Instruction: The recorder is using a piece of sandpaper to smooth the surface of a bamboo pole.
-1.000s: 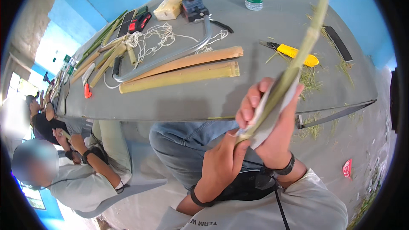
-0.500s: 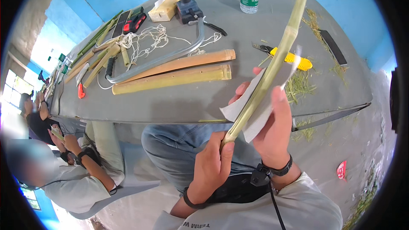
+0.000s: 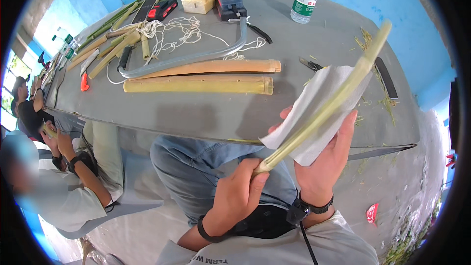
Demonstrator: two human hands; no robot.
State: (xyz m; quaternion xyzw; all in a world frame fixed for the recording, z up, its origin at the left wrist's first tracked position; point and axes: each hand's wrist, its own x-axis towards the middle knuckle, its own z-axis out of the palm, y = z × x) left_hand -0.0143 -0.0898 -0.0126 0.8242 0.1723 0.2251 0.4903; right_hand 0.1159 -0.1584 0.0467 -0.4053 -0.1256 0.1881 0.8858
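Note:
My left hand (image 3: pixel 235 191) is closed around the lower end of a long green bamboo stick (image 3: pixel 321 114), which slants up to the right and blurs toward its far tip. A groove shows near the gripped end. Under the stick, my right hand (image 3: pixel 321 172) cradles a whitish sheet that looks like sandpaper (image 3: pixel 310 93). The sheet is spread in a shallow trough along the stick, its right part lying behind it. My right thumb sits by the sheet's right edge, and the other fingers are partly hidden behind it.
On the grey table (image 3: pixel 196 113) lie two split bamboo lengths (image 3: pixel 196 86), a bow saw (image 3: pixel 196 68), white string (image 3: pixel 171 34), a cordless drill (image 3: pixel 230 7) and a cutter (image 3: pixel 310 64). A water bottle (image 3: pixel 305 0) stands behind. A co-worker (image 3: pixel 73 181) sits at left.
The sheet has opened out from its fold around the stick, and my right thumb has come away from the stick. The stick leans further right. The cutter's yellow handle is now hidden.

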